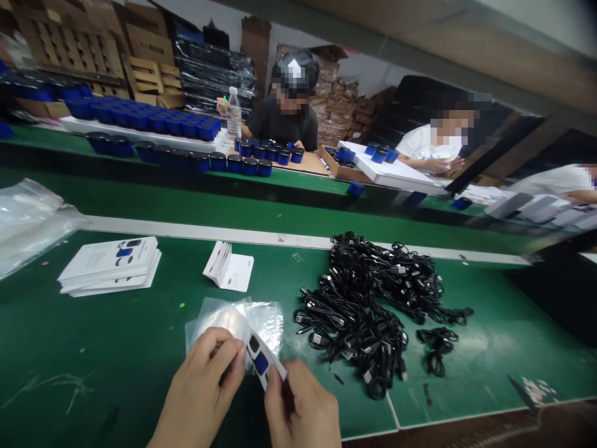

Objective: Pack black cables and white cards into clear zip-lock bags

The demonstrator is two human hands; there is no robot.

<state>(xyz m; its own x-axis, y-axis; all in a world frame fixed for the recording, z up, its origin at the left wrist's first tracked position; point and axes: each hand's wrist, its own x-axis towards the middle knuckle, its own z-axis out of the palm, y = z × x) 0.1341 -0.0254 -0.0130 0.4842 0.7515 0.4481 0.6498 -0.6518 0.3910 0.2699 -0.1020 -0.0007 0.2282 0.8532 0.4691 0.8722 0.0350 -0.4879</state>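
Observation:
My right hand (303, 407) pinches a folded printed leaflet (261, 361), white with dark and blue product pictures, between thumb and fingers. My left hand (208, 376) is closed, thumb against bent fingers, close to the leaflet's upper left edge. Whatever sits between its fingertips, if anything, is too small to make out. Behind and partly under both hands lie clear plastic bags (270, 320) on the green table. Farther back stand some folded white leaflets (237, 272). A stack of white printed leaflets (109, 264) is at the left.
Tangled black USB cables (359, 305) form a heap to the right, with a loose bundled cable (437, 348) beside it. A large plastic bag (32, 218) lies far left. Across the green conveyor, co-workers sit behind rows of blue, black-topped items (153, 118) and a water bottle (234, 115).

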